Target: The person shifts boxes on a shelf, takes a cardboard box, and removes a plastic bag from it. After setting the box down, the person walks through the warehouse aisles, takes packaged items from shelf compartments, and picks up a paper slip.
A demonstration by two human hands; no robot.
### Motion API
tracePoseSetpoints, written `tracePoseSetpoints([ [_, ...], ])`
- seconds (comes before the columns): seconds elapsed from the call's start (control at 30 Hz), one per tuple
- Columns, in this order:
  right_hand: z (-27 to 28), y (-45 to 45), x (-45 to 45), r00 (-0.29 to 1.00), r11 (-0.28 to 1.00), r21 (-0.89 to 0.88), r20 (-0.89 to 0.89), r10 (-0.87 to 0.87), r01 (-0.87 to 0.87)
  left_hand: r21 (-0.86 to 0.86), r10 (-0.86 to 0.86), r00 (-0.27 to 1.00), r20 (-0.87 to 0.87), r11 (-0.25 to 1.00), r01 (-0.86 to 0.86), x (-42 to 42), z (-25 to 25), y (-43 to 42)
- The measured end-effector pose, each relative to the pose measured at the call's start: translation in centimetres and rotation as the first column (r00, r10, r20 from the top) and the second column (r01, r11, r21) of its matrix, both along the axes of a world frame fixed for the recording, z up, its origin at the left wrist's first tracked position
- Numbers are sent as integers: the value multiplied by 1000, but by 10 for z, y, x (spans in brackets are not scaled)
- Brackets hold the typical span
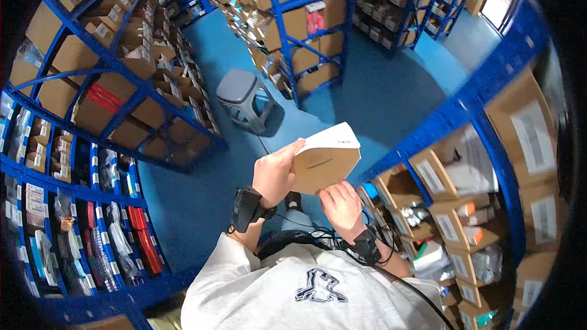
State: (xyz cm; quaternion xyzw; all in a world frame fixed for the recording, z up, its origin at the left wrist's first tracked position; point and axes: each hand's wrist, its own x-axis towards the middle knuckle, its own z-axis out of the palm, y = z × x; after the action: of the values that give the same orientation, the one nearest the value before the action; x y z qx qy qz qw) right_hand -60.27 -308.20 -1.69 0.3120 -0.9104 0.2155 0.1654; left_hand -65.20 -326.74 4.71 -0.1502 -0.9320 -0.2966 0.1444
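Observation:
A cardboard box or folder (327,162), brown on the side facing me and white along its upper edge with small dark print, is held up in front of my body. My left hand (275,174) grips its left side, thumb and fingers pressed on the edge. At its lower right edge is my right hand (342,208), its curled fingertips touching the brown side. Both wrists wear black devices with cables running from the right one.
A grey plastic stool (244,98) stands on the blue floor ahead. Blue shelving with cardboard bins rises at left (116,64) and ahead. Close on my right, a blue rack (428,125) holds labelled bins with bagged items.

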Motion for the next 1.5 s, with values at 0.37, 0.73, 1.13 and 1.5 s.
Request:
tracePoseSetpoints([
  [0.37,-3,-129,-236,997,973,-221,62,-52,65,217,17,989,-147,976,15,-165,8,-139],
  [0.73,57,-26,-434,882,639,-660,467,-63,395,859,-250,897,364,463,-219,-363,-95,-124],
  [1.13,81,188,-633,740,479,-620,263,-619,621,962,-698,676,235,266,-60,-681,-126,144],
  [1.5,79,387,-829,501,310,-512,290,-815,801,946,-915,251,317,323,-15,-942,-167,369],
])
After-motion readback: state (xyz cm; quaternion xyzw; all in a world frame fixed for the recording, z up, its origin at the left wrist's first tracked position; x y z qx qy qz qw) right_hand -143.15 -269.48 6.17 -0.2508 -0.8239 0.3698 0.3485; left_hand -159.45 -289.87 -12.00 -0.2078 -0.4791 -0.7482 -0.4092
